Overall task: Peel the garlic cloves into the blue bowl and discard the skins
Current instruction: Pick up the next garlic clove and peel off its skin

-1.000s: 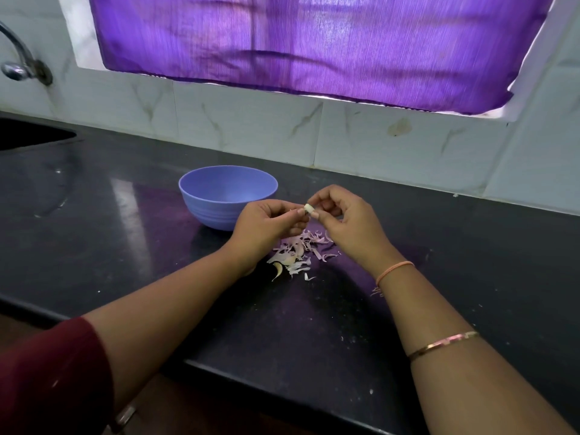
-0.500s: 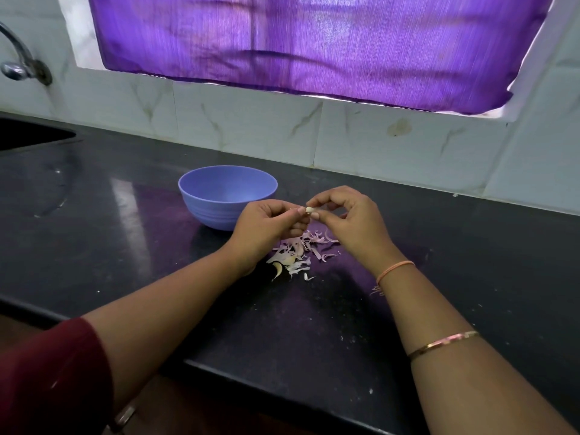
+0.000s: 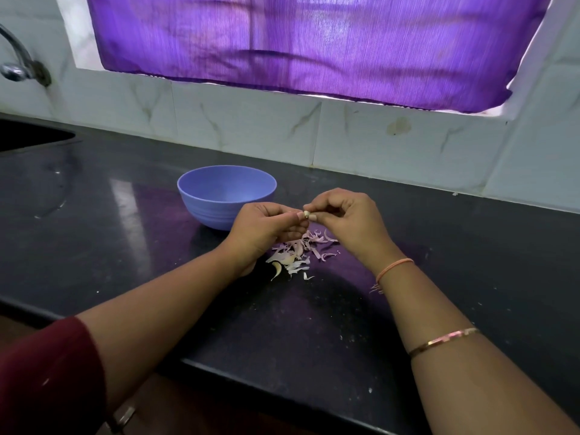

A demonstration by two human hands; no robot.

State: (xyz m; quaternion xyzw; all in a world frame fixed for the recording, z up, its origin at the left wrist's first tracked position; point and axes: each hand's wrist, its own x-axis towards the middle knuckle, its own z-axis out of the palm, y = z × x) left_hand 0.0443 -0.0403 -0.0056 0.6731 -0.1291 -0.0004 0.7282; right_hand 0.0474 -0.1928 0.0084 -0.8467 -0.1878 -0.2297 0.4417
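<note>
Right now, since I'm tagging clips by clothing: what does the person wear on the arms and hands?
The left arm has a dark red sleeve. The right arm carries a thin orange thread band at the wrist and a slim gold-toned bangle higher up. The left hand and right hand are ungloved.

Bare black countertop [image 3: 110, 246] stretches left of the blue bowl [image 3: 204, 208] and right of the skins pile [image 3: 292, 257]. The tiled wall [image 3: 251, 130] closes off the back, behind the bowl.
</note>
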